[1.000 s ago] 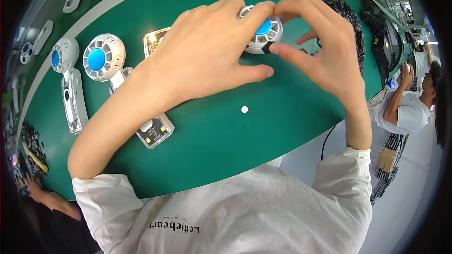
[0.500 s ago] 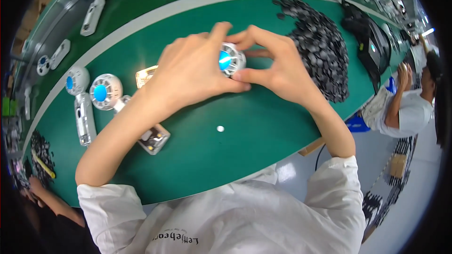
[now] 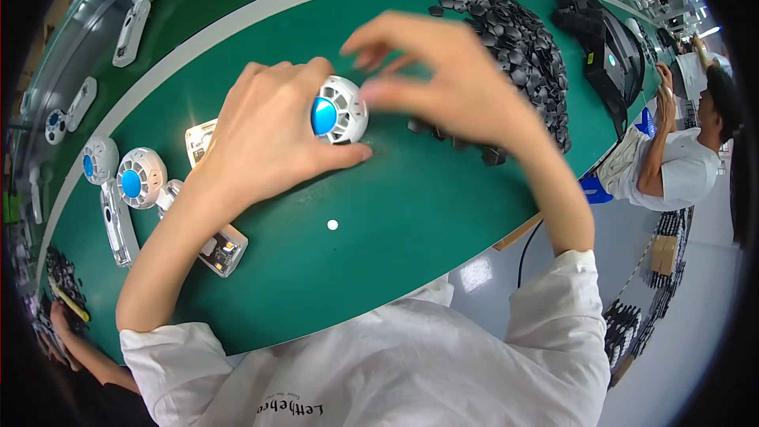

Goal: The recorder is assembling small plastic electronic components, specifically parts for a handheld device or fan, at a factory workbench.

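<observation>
My left hand [image 3: 265,130] is wrapped round a white handheld fan [image 3: 345,115] with a round slotted head and a blue centre. The fingers hide most of it. My right hand [image 3: 443,71], smeared by motion, is raised just right of the fan head with thumb and fingers apart, and nothing shows in it. Beyond my left wrist, a clear-cased piece with a lit part [image 3: 199,139] sticks out; whether it belongs to the held fan I cannot tell. A second fan [image 3: 142,179] lies partly under my left forearm, and a third fan [image 3: 100,160] lies left of it.
A large heap of black plastic pieces [image 3: 522,55] covers the right of the green table [image 3: 379,205]. Behind it lies a black bag [image 3: 601,47]. One small white disc [image 3: 332,224] rests near me. More fans [image 3: 134,24] lie beyond the pale strip. Co-workers [image 3: 688,166] are at both sides.
My right hand has let go of the fan head and lifted away, while my left hand keeps hold. Loose black pieces now show below my right hand. The whole view has shifted slightly.
</observation>
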`<action>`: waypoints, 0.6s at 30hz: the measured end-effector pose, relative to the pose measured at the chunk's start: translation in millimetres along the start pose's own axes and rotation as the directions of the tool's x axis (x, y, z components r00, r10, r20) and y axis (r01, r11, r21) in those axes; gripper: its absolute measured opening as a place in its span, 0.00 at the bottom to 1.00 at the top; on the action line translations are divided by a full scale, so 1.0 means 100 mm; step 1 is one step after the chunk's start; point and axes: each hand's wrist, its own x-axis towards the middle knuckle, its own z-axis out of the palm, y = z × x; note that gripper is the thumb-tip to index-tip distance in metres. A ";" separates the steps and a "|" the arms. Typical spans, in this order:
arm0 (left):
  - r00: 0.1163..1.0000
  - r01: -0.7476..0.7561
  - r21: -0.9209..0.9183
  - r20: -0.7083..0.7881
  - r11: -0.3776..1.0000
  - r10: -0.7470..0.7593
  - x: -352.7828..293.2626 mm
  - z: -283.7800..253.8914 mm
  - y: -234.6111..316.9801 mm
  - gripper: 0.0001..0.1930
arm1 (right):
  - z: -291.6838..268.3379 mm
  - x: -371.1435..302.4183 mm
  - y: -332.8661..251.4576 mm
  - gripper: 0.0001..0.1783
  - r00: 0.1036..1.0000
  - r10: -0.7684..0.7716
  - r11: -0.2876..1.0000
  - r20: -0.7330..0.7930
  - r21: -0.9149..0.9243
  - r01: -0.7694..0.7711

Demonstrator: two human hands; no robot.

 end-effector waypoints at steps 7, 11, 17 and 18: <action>0.950 -0.313 0.269 0.108 0.911 0.294 -0.01 -0.16 0.02 0.35 | -0.75 0.17 0.91 0.13 0.953 0.291 0.819 0.085 -0.537 -0.203; 0.915 -0.394 0.068 0.123 0.917 0.384 -0.13 -0.21 -0.12 0.39 | -0.76 0.24 0.97 0.12 0.952 0.302 0.836 0.050 -0.494 -0.239; 0.920 -0.390 0.005 0.050 0.921 0.389 -0.23 0.00 -0.16 0.41 | -0.89 0.22 0.78 0.08 0.831 0.549 0.802 0.095 -0.340 -0.491; 0.911 -0.411 0.010 0.031 0.912 0.411 -0.23 0.00 -0.19 0.41 | -0.90 0.24 0.82 0.07 0.855 0.513 0.829 0.075 -0.303 -0.471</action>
